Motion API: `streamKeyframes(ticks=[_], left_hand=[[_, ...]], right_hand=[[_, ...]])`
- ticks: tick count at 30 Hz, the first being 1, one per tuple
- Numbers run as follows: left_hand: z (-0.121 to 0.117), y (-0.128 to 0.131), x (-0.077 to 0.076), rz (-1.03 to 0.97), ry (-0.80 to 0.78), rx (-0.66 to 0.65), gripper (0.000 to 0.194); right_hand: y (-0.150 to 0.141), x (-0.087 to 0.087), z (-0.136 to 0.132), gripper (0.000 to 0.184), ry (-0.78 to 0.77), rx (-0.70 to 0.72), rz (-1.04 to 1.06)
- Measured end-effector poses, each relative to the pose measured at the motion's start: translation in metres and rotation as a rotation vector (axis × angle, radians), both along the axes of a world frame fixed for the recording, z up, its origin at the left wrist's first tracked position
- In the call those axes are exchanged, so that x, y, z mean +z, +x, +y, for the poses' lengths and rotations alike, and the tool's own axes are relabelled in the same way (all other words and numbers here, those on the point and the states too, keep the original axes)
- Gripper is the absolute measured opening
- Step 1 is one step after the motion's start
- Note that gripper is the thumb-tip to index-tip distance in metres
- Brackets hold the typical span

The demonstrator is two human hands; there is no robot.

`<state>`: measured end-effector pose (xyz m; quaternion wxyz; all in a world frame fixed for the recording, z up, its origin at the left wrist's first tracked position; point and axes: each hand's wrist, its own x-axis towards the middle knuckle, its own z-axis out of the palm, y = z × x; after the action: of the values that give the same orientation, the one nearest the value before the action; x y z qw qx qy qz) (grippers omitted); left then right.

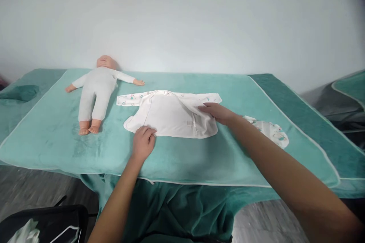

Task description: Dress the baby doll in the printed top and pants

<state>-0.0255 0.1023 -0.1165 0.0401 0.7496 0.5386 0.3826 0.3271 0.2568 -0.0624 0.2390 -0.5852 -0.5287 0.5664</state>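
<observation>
A white baby shirt [171,115] lies spread on the green cloth, its lining facing up and its patterned sleeves stretched to both sides. My left hand [144,142] is at the lower hem, left of the middle, with its curled fingers closed on the edge. At the shirt's right side, just below the sleeve, my right hand [218,113] pinches the front panel, where the fabric bunches a little. Its fingertips are partly hidden by the cloth. A baby doll [98,87] in a white suit lies on its back to the left, apart from both hands.
Beyond my right forearm lies a folded white patterned cloth [270,133], partly covered by the arm. The green cloth [182,163] covers the table and hangs over its front edge. A white wall [182,30] stands behind. A black chair [48,220] is at lower left.
</observation>
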Motion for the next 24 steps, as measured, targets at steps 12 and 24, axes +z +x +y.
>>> streamKeyframes(ticks=[12,24], left_hand=[[0.0,-0.001,0.0,-0.054,-0.034,0.015,0.022],[0.001,0.0,0.001,-0.066,-0.025,0.01,0.021]], right_hand=[[-0.038,-0.002,-0.045,0.015,0.226,0.015,-0.467],[-0.024,-0.011,-0.037,0.042,0.635,-0.059,-0.631]])
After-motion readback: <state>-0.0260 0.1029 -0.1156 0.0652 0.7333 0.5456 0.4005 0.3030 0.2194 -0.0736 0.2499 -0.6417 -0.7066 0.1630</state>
